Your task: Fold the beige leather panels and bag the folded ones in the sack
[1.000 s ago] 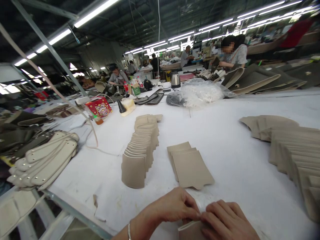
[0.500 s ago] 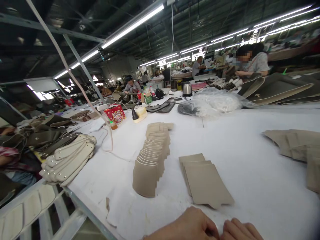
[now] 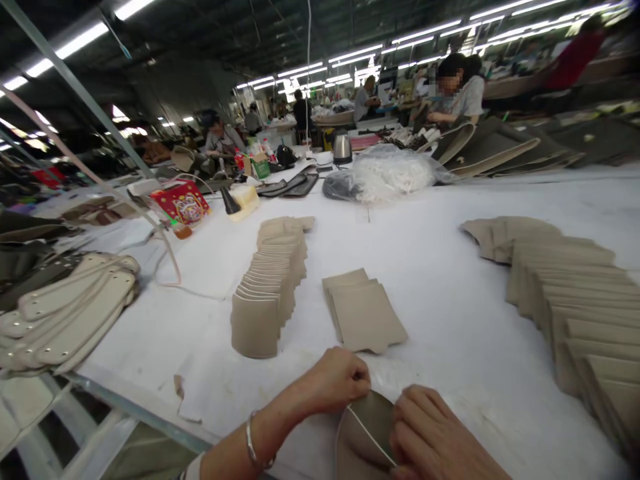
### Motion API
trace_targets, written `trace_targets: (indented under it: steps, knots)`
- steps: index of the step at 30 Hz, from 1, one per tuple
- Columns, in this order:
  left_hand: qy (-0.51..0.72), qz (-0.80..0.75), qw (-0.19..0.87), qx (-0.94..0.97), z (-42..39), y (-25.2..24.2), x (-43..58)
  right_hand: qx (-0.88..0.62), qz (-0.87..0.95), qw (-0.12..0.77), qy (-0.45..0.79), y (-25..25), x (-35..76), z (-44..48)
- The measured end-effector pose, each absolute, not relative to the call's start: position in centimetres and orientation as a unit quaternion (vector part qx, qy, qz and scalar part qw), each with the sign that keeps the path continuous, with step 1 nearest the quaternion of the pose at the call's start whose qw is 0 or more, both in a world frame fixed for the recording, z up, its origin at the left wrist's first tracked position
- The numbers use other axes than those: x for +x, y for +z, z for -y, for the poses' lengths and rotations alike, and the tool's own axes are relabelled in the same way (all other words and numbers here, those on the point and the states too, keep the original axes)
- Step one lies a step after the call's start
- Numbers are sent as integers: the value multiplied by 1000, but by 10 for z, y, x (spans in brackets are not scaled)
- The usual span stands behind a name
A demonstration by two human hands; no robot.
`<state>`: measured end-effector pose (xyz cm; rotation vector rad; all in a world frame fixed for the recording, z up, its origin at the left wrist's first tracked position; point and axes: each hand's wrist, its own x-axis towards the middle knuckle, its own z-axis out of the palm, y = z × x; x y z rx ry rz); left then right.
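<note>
Low in the head view, my left hand (image 3: 345,379) is closed on the upper edge of a taupe leather piece (image 3: 373,427). The piece is curved, and a pale edge line runs across it. My right hand (image 3: 425,427) pinches the same piece at its right side; the fingertips are partly hidden. Just beyond my hands lies a small stack of flat taupe panels (image 3: 367,313). Left of that stack, a fanned row of similar taupe pieces (image 3: 257,320) stretches away from me. A silver bangle is on my left wrist.
A larger fanned row of taupe pieces (image 3: 575,300) lies at the right. Cream straps with studs (image 3: 85,313) are stacked at the left edge. Farther back are a red box (image 3: 183,200), a plastic bag (image 3: 385,173) and a kettle (image 3: 343,148). Several people sit beyond.
My view has turned right and lower, so the table's things sit farther left in it. Both hands now show higher up, with the leather piece visible between them.
</note>
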<state>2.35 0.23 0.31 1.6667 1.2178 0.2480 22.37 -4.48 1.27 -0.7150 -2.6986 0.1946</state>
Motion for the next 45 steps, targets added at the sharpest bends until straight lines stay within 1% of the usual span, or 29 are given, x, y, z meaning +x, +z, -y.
trace_targets:
  steps: [2, 4, 6, 8, 10, 13, 15, 18, 24, 31, 33, 39, 45]
  knots:
    - [107, -482, 536, 684, -1, -2, 24, -281, 933, 178, 136, 17, 224, 47]
    - [114, -467, 560, 675, 2, -6, 23, -292, 918, 205, 174, 15, 225, 48]
    - [128, -451, 586, 661, 3, -5, 20, -297, 910, 229, 176, 9, 225, 48]
    - [150, -438, 589, 663, 6, 0, 14, -303, 908, 241, 163, 2, 225, 46]
    - [160, -439, 560, 684, 10, 9, 5, -322, 899, 244, 168, -4, 224, 44]
    - [114, -469, 500, 719, 21, 19, -6, -347, 879, 236, 225, -13, 223, 43]
    - [89, -488, 468, 731, 29, 19, -9, -356, 867, 233, 260, -18, 221, 42]
    - [101, -492, 446, 741, 37, 12, -8, -364, 857, 224, 289, -27, 219, 41]
    - [97, -485, 417, 762, 36, -1, -6, -336, 868, 225, 287, -38, 219, 41]
    - [83, -471, 394, 785, 35, -4, -6, -354, 867, 201, 286, -41, 219, 40]
    - [83, -465, 400, 785, 35, -2, -5, -357, 871, 194, 278, -41, 218, 39]
    - [99, -452, 460, 758, 31, 5, -3, -353, 886, 197, 225, -41, 218, 39]
    - [94, -464, 423, 772, 28, -2, 6, -369, 881, 172, 243, -34, 220, 38]
